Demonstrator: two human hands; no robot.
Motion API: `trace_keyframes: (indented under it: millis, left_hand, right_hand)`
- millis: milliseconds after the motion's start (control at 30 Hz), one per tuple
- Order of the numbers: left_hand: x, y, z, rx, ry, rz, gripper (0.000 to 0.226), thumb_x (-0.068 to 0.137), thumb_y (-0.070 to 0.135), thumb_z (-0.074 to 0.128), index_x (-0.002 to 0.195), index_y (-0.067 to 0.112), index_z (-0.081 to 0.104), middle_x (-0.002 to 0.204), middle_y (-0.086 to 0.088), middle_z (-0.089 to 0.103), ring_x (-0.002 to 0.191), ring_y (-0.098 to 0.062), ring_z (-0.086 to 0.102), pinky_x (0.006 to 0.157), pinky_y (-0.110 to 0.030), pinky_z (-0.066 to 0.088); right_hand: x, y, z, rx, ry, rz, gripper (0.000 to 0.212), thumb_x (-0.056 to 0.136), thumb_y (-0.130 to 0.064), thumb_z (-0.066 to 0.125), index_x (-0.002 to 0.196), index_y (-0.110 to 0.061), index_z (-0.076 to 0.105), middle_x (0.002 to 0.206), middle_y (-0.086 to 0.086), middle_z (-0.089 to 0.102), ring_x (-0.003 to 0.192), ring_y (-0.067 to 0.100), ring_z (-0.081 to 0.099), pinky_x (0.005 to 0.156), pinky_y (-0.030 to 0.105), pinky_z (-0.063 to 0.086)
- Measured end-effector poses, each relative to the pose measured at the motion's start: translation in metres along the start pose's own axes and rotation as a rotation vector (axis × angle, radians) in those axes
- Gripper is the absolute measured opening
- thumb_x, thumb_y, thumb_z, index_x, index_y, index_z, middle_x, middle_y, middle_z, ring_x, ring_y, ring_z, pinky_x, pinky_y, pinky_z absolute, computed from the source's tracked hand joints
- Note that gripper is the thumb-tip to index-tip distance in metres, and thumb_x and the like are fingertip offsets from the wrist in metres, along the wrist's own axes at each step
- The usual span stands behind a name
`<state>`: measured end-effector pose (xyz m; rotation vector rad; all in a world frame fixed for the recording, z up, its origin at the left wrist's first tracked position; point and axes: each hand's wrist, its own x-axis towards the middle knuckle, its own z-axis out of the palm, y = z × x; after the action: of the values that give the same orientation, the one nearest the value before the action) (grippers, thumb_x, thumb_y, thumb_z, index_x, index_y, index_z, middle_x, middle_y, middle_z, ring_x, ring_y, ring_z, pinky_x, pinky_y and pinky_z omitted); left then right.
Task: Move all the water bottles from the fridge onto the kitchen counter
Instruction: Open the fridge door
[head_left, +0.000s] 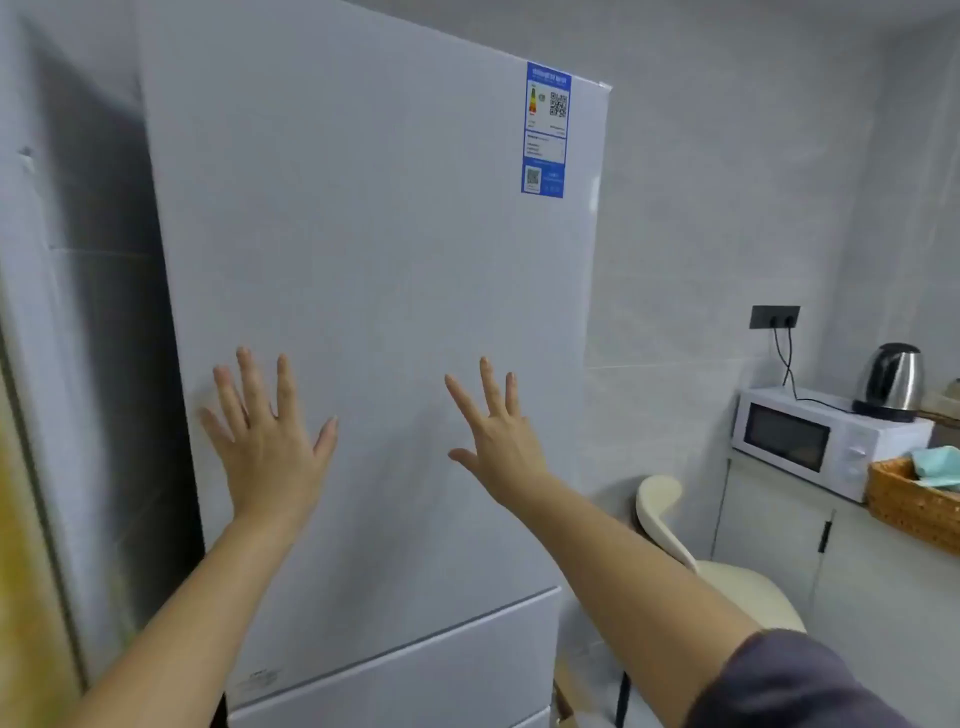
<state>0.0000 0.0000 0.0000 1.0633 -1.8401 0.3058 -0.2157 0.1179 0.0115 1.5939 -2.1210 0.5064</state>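
In the head view, the left hand (265, 441) and right hand (498, 431) are both spread flat with straight fingers and hold nothing, raised in front of the closed upper door of the fridge (363, 234). Whether the palms touch the door I cannot tell. No water bottles are in sight; any would be hidden behind that door, so the hands probably sit there to find an edge and open it. The desk (795, 480) with its microwave (810, 441) waits to the right.
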Motion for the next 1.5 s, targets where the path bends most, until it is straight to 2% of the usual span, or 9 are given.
trace_keyframes:
  millis: [133, 267, 467, 667, 867, 1067, 1200, 1367, 1500]
  left_hand:
    - [0.008, -0.02, -0.002, -0.034, 0.008, -0.119, 0.095, 0.085, 0.036, 0.069, 0.153, 0.007, 0.011, 0.159, -0.026, 0.0, 0.145, -0.046, 0.002, 0.105, -0.071, 0.024]
    - [0.018, -0.031, -0.003, -0.195, 0.069, -0.194, 0.11, 0.079, 0.038, 0.076, 0.154, 0.017, -0.001, 0.16, -0.02, -0.006, 0.142, -0.047, 0.016, 0.099, -0.064, 0.04]
    - [0.026, -0.035, -0.007, -0.372, 0.117, -0.36, 0.127, 0.064, 0.039, 0.088, 0.153, 0.018, 0.0, 0.143, -0.024, 0.03, 0.128, -0.042, 0.033, 0.097, -0.058, 0.043]
    - [0.029, -0.04, -0.015, -0.497, 0.096, -0.437, 0.11, 0.058, 0.033, 0.091, 0.144, 0.016, 0.025, 0.136, -0.019, 0.035, 0.124, -0.038, 0.038, 0.092, -0.057, 0.047]
    - [0.021, -0.035, -0.03, -0.498, 0.082, -0.423, 0.102, 0.059, 0.034, 0.091, 0.139, 0.015, 0.03, 0.132, -0.018, 0.038, 0.116, -0.038, 0.045, 0.086, -0.054, 0.048]
    - [-0.004, -0.039, -0.053, -0.652, 0.152, -0.356, 0.076, 0.071, 0.03, 0.083, 0.13, 0.009, 0.039, 0.128, -0.014, 0.044, 0.105, -0.021, 0.047, 0.085, -0.041, 0.047]
    - [-0.028, -0.02, -0.069, -0.856, 0.087, -0.34, 0.067, 0.08, 0.026, 0.075, 0.129, 0.023, 0.031, 0.122, -0.002, 0.047, 0.105, -0.02, 0.052, 0.076, -0.03, 0.045]
    - [-0.062, 0.012, -0.095, -0.895, 0.135, -0.275, 0.061, 0.077, 0.034, 0.074, 0.107, 0.053, 0.025, 0.12, 0.002, 0.045, 0.106, -0.021, 0.055, 0.077, -0.032, 0.049]
    - [-0.083, 0.038, -0.111, -0.908, 0.122, -0.301, 0.079, 0.077, 0.032, 0.077, 0.138, 0.03, 0.028, 0.132, 0.002, 0.045, 0.115, -0.017, 0.052, 0.087, -0.031, 0.048]
  right_hand:
    - [0.019, -0.005, 0.014, 0.028, -0.002, 0.036, 0.104, 0.089, -0.04, 0.067, 0.149, -0.047, -0.017, 0.159, 0.001, -0.032, 0.148, 0.042, -0.014, 0.101, 0.055, 0.046]
    - [0.034, -0.007, 0.024, 0.047, 0.011, 0.04, 0.11, 0.087, -0.036, 0.071, 0.147, -0.05, -0.02, 0.157, 0.002, -0.035, 0.147, 0.043, -0.015, 0.098, 0.051, 0.05]
    - [0.034, -0.007, 0.031, 0.078, 0.062, 0.046, 0.113, 0.087, -0.029, 0.072, 0.145, -0.051, -0.022, 0.156, 0.001, -0.037, 0.147, 0.042, -0.019, 0.096, 0.05, 0.051]
    - [0.034, -0.007, 0.032, 0.095, 0.067, 0.048, 0.112, 0.087, -0.027, 0.072, 0.145, -0.051, -0.02, 0.154, -0.002, -0.039, 0.146, 0.042, -0.02, 0.096, 0.052, 0.051]
    - [0.031, -0.004, 0.032, 0.107, 0.08, 0.049, 0.114, 0.086, -0.024, 0.073, 0.142, -0.055, -0.022, 0.155, -0.004, -0.039, 0.147, 0.039, -0.02, 0.095, 0.052, 0.052]
    - [0.011, 0.006, 0.015, 0.124, 0.075, 0.002, 0.112, 0.085, -0.03, 0.074, 0.143, -0.053, -0.018, 0.157, -0.004, -0.034, 0.149, 0.036, -0.015, 0.089, 0.043, 0.056]
    - [-0.01, 0.01, -0.005, 0.191, 0.003, -0.003, 0.107, 0.087, -0.037, 0.071, 0.147, -0.052, -0.016, 0.159, -0.005, -0.03, 0.151, 0.032, -0.009, 0.098, 0.044, 0.05]
    - [-0.051, 0.017, -0.035, 0.357, -0.133, -0.026, 0.091, 0.093, -0.042, 0.062, 0.152, -0.047, -0.007, 0.162, -0.009, -0.021, 0.152, 0.024, 0.001, 0.11, 0.044, 0.037]
    - [-0.083, 0.02, -0.059, 0.504, -0.188, -0.033, 0.084, 0.096, -0.04, 0.059, 0.153, -0.045, -0.002, 0.164, -0.011, -0.013, 0.15, 0.018, 0.017, 0.112, 0.035, 0.032]
